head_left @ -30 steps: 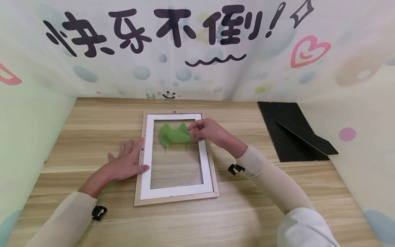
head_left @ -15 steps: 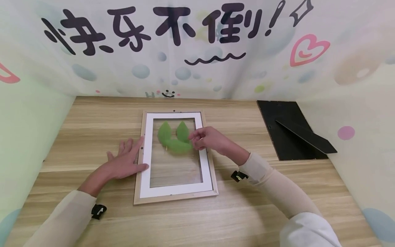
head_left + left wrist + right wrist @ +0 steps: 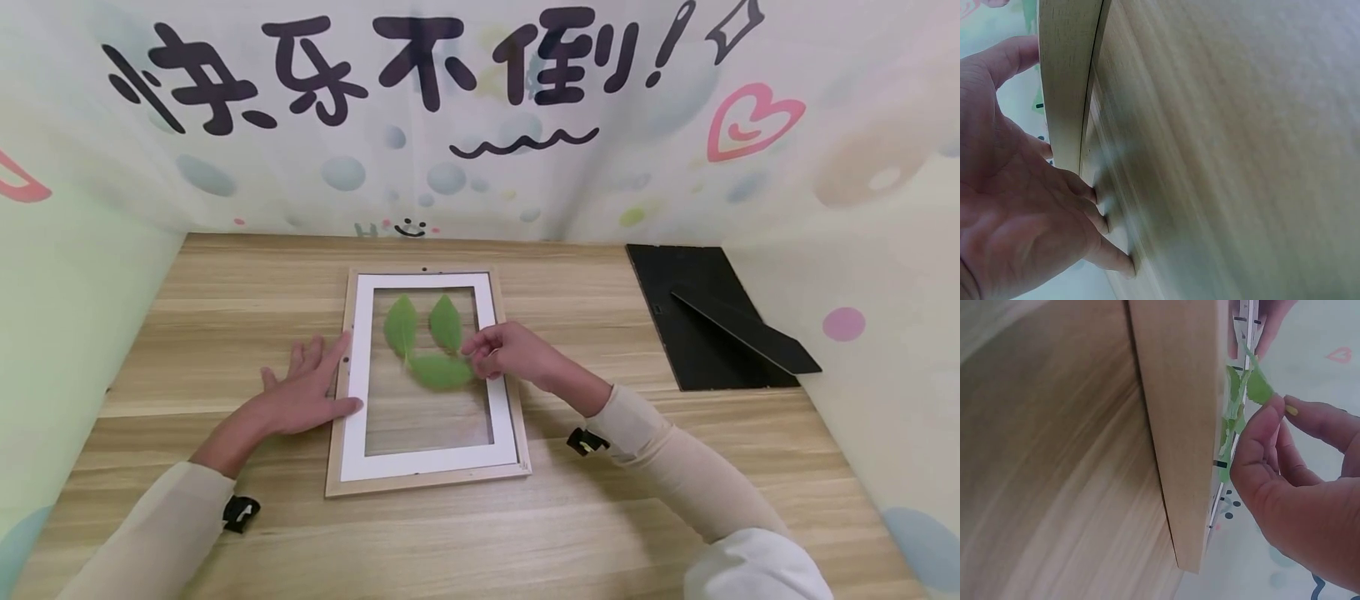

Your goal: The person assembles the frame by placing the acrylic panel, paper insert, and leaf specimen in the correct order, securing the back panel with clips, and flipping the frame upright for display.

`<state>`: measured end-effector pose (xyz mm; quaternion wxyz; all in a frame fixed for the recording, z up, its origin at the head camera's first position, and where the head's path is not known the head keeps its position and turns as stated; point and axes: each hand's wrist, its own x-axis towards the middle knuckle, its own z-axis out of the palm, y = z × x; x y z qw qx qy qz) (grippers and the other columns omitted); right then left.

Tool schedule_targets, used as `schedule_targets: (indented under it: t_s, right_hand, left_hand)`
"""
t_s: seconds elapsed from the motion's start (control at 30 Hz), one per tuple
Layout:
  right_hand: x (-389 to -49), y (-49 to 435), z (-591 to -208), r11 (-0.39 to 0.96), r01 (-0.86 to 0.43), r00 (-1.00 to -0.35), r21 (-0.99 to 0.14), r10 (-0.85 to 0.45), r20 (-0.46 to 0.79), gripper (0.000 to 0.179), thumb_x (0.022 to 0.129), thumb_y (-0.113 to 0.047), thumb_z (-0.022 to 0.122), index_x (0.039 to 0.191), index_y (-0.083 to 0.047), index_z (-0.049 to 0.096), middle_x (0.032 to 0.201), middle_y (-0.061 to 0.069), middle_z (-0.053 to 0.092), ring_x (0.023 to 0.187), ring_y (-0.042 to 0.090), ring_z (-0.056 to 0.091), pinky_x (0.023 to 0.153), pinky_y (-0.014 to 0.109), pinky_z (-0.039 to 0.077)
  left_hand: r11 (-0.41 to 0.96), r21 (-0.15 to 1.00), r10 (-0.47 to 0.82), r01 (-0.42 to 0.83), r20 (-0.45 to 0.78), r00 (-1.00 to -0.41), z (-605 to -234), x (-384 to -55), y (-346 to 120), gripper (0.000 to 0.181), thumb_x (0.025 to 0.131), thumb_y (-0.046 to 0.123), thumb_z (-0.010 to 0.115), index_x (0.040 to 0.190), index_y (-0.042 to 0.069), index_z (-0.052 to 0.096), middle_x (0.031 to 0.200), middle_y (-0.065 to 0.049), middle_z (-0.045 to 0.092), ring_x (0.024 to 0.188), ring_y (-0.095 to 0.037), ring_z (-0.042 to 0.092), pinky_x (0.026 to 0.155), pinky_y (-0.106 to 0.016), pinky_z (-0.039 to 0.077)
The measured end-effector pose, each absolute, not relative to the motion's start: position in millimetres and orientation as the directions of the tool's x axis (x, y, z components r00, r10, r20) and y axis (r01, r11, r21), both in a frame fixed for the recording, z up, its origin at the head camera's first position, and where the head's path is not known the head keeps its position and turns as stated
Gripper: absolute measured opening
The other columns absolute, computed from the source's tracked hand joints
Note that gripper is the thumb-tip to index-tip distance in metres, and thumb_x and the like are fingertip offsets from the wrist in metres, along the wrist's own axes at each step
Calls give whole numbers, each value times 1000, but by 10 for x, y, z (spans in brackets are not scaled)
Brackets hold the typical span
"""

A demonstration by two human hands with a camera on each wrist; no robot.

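A wooden picture frame [image 3: 405,487] with a white mat [image 3: 435,462] and a clear pane lies flat on the table. My left hand [image 3: 300,400] is spread at its left side, thumb and forefinger on the border; in the left wrist view the other fingertips [image 3: 1125,269] rest on the tabletop. Two green leaves [image 3: 401,325] lie side by side on the upper pane, tips pointing away from me. Just below them, my right hand [image 3: 517,358] pinches a third leaf [image 3: 441,372] between thumb and forefinger. The right wrist view shows its yellowish stem end [image 3: 1291,410] at the fingertips.
At the back right lies a black backing board [image 3: 675,333] with its stand leg [image 3: 750,333] raised. A printed cloth [image 3: 300,183] hangs behind the wood-grain table [image 3: 450,542], with pale walls on both sides.
My right hand has drawn its leaf toward me, from across the two lying leaves to below them, uncovering both. My left hand has stayed on the frame's left side.
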<state>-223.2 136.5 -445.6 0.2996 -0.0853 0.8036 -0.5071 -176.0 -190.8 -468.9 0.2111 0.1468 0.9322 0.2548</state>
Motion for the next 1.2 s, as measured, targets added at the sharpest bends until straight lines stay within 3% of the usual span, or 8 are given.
schedule_targets:
  t_s: [0.3,0.73,1.2]
  right_hand:
    - [-2171,1353,-4452,508,146,-824,-849,-412,-388,27,84,6,57,109,3,67,82,8,62,69,16,56,65,27,51]
    - [-1995,1260,-4466,537,142,-791,-832,-443,-421,22,91,-6,58,111,-4,67,87,10,63,74,18,62,70,31,57]
    - [-1816,1092,-4492,498,154,-753,-853,-500,-427,26,93,-10,56,115,2,64,93,14,66,76,19,68,73,34,58]
  left_hand:
    - [824,543,381,164,-315,-869,-4679,-1757,-1911,99,91,52,58,157,18,-8,152,-40,-12,137,-60,-17,87,-86,-14]
    - [825,541,383,165,-318,-867,-4701,-1761,-1913,100,91,53,57,157,18,-9,152,-39,-13,136,-61,-17,87,-86,-14]
    - [825,540,381,164,-319,-868,-4685,-1757,-1909,99,91,52,57,157,16,-9,152,-40,-12,136,-62,-16,87,-86,-14]
